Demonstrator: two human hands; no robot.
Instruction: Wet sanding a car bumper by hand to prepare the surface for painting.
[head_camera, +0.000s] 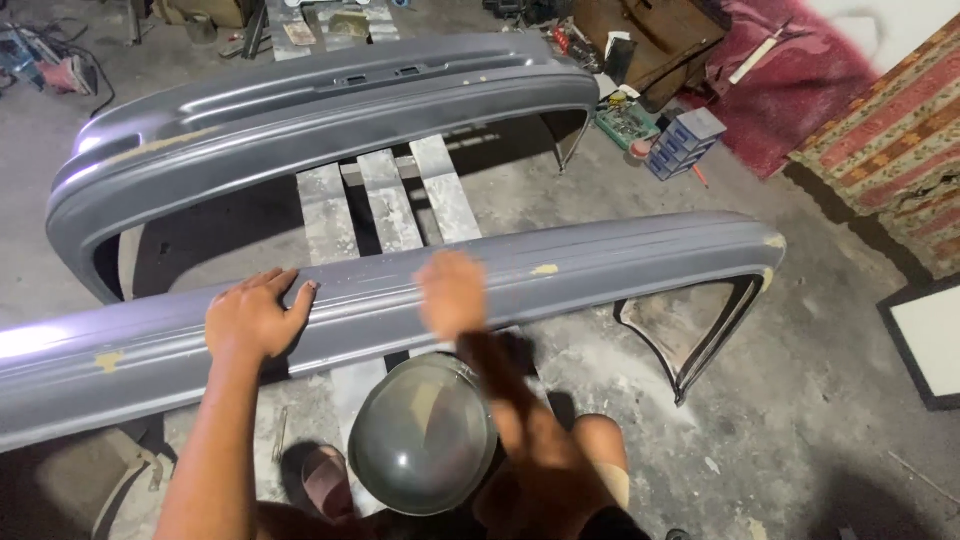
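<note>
Left hand (255, 318) flat, fingers spread on long grey primed car bumper (620, 262) mid-frame, right hand (452, 293) blurred on it, fingers unclear, 2nd grey bumper (300, 110) above

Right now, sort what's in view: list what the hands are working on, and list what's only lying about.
In hand:
- near grey car bumper, with the left hand flat on it and the right hand, blurred, over it
- round grey bowl beneath the hands

Lying about:
- far grey bumper
- blue drawer box
- red cloth
- striped mat
</note>
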